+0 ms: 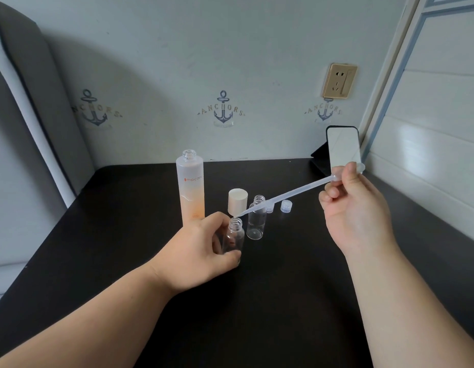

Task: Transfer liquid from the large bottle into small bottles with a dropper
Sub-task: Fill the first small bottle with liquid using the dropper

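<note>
1. Left hand (204, 245), lower centre of the frame: fingers (231, 257) curling round a small clear bottle (233, 239), thumb on the near side. Bottle is standing upright on the dark table (283, 301), mouth open.
2. Right hand (355, 211), right of centre: thumb and fingertips (334, 192) pinching the bulb end of a translucent dropper (289, 193). Other fingers are folding loosely into the palm.
3. Dropper is slanting down and leftward; its tip is sitting just above the mouth of the held bottle. Can't tell whether it is touching the rim.
4. Second small bottle (256, 217), clear and uncapped, is standing just right of the held one, behind the dropper stem.
5. Large bottle (191, 187), frosted with an orange lower half, is standing uncapped at centre, behind the left hand.
6. White cap (238, 200) is sitting between the large bottle and the second small bottle.
7. Two small clear caps (286, 206) are lying further right, one partly hidden by the dropper.
8. Phone (343, 148) is leaning at the table's upper right corner; wall socket (339, 81) above it.
</note>
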